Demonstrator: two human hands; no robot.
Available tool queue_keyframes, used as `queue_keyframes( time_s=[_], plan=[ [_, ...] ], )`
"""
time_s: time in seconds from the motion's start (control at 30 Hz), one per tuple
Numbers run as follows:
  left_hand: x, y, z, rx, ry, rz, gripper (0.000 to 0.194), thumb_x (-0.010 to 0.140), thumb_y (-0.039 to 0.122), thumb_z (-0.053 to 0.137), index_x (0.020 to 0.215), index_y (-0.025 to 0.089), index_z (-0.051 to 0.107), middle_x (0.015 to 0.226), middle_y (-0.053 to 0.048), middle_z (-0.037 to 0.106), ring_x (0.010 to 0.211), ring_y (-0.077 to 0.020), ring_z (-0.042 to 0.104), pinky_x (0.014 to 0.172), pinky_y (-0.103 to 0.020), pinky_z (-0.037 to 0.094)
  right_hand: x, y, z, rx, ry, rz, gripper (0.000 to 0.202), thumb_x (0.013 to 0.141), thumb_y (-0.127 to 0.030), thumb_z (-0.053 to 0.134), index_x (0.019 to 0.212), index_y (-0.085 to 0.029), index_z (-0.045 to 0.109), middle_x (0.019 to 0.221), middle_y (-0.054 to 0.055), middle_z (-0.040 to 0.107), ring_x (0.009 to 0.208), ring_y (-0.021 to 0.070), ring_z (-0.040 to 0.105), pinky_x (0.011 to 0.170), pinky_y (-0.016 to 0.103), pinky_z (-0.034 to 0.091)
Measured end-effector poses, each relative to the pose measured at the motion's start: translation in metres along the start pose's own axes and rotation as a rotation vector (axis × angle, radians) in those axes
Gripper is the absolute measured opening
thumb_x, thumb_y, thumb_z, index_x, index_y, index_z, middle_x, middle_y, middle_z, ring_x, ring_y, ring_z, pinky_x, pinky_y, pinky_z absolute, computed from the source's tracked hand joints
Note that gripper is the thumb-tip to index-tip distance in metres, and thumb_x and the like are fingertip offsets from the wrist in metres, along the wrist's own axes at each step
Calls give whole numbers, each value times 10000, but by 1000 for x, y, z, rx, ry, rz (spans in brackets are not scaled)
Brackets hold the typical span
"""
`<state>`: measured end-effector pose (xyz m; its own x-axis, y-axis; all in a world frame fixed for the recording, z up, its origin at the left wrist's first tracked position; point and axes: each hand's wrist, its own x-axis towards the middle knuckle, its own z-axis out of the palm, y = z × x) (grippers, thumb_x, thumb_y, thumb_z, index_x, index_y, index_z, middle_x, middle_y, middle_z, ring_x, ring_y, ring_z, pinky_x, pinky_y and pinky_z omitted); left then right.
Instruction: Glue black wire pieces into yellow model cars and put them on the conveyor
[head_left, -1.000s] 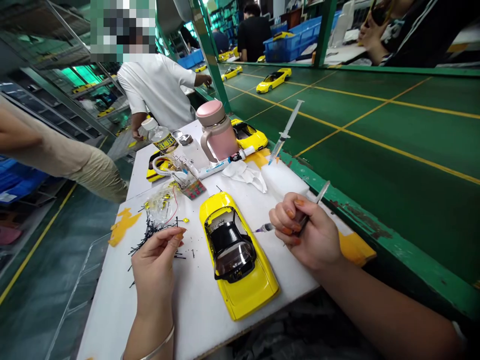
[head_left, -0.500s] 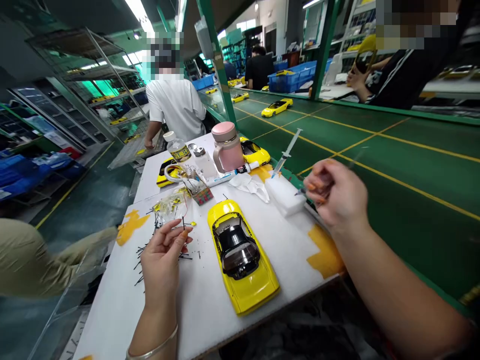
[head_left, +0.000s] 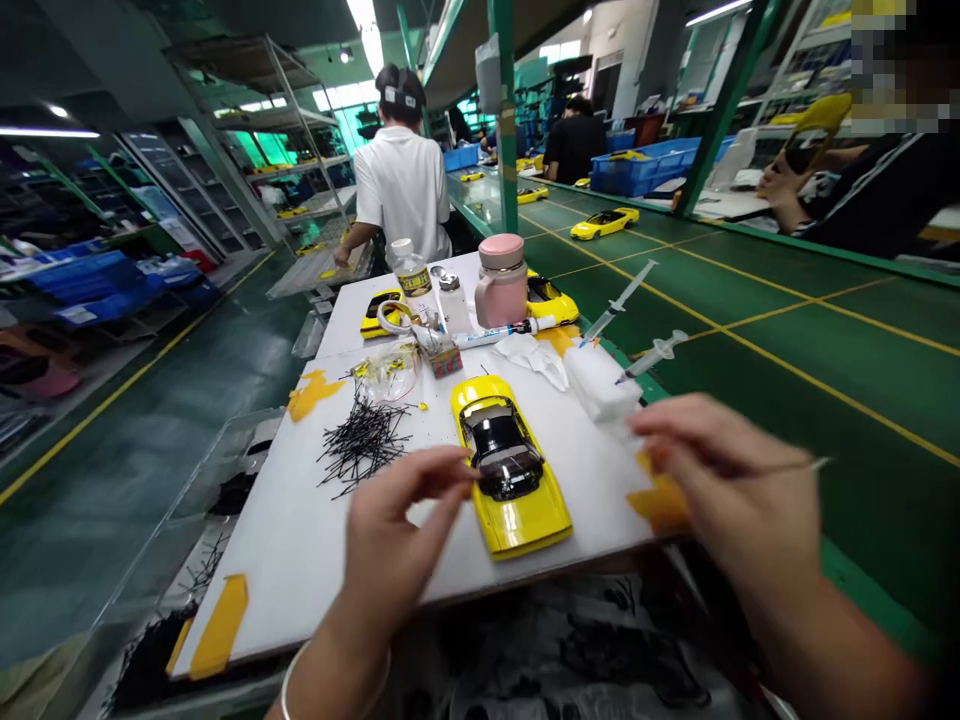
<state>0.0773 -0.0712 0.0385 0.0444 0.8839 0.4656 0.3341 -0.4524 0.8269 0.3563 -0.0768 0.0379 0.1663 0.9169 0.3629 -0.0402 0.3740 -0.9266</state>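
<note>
My left hand (head_left: 401,530) is closed in a pinch over the left side of a yellow model car (head_left: 525,520). What it pinches is too small and blurred to name. The car lies upright on the white table, with a black cabin. At the right table edge my right hand (head_left: 739,490) is closed on a thin stick (head_left: 799,465) that points right. Two syringes, one farther off (head_left: 619,300) and one nearer (head_left: 654,357), lean with their tips at a white foam block (head_left: 604,385). Thin black sticks (head_left: 361,440) lie piled left of the car.
Behind the car stand a pink mug (head_left: 502,285), a labelled bottle (head_left: 411,270), a small jar (head_left: 453,305) and a little patterned box (head_left: 444,360). A green conveyor (head_left: 757,350) runs along the right. A person in white (head_left: 403,185) is ahead; another sits across the conveyor.
My left hand has moved right, from beside the black sticks to the car. My right hand has drawn back from the nearer syringe, now plainly visible at the block. The whole view has shifted.
</note>
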Motion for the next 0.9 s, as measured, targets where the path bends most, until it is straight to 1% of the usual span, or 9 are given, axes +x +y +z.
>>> queue_keyframes(
  time_s=[0.07,0.13,0.23,0.37,0.5,0.6,0.7,0.77,0.9],
  plan=[
    [-22,13,14,77,-152,146,321,856,99,735,1121,279,748,885,-7,807,744,-161,773,726,-253,648,-22,-2,16,-267,-223,-196,186,811,-213,836,982,-285,823,916,52,764,697,162,667,534,254,499],
    [-39,17,26,124,-204,228,367,869,61,705,1169,271,701,911,-8,809,769,-156,779,735,-241,641,-35,2,28,-313,-361,-285,164,860,-188,786,999,-274,798,867,29,766,703,151,694,598,244,551],
    [-53,12,34,131,-162,251,356,879,37,674,1177,232,665,912,-18,802,776,-147,776,720,-225,627,-42,13,34,-326,-421,-323,140,898,-110,723,962,-229,759,842,19,756,754,132,719,680,210,578],
    [-62,6,37,89,-99,223,307,867,17,668,1120,192,669,892,-12,791,771,-116,764,743,-183,606,-40,22,31,-411,-484,-420,126,885,-76,726,958,-178,736,842,36,743,744,120,712,681,185,568],
    [-65,1,37,89,-87,197,243,878,33,683,1062,192,687,912,-5,787,817,-102,753,794,-170,592,-34,26,30,-485,-505,-548,115,896,-74,720,975,-157,724,851,42,731,743,107,695,680,182,549],
    [-63,-8,31,76,-32,101,242,896,81,690,1100,213,692,996,-14,771,882,-111,728,807,-193,600,-27,34,30,-542,-457,-559,110,905,-63,709,953,-162,705,836,28,716,750,96,678,680,181,530],
    [-57,-20,22,4,77,-104,231,923,135,675,1129,237,692,1070,-25,737,997,-127,703,807,-197,610,-19,46,30,-607,-381,-522,145,903,-43,708,943,-181,693,830,10,708,746,89,663,679,194,515],
    [-52,-28,17,-65,131,-229,216,926,164,680,1128,241,693,1062,-24,725,1032,-129,695,818,-190,608,-16,54,31,-643,-354,-518,157,898,-48,720,954,-191,695,834,3,709,736,89,655,674,208,508],
    [-45,-36,15,-171,166,-336,228,916,204,698,1142,224,689,1022,-36,710,1017,-138,685,801,-190,597,-14,63,34,-683,-349,-537,146,896,-61,728,957,-191,701,824,-2,710,714,86,648,657,213,499]
  ],
)
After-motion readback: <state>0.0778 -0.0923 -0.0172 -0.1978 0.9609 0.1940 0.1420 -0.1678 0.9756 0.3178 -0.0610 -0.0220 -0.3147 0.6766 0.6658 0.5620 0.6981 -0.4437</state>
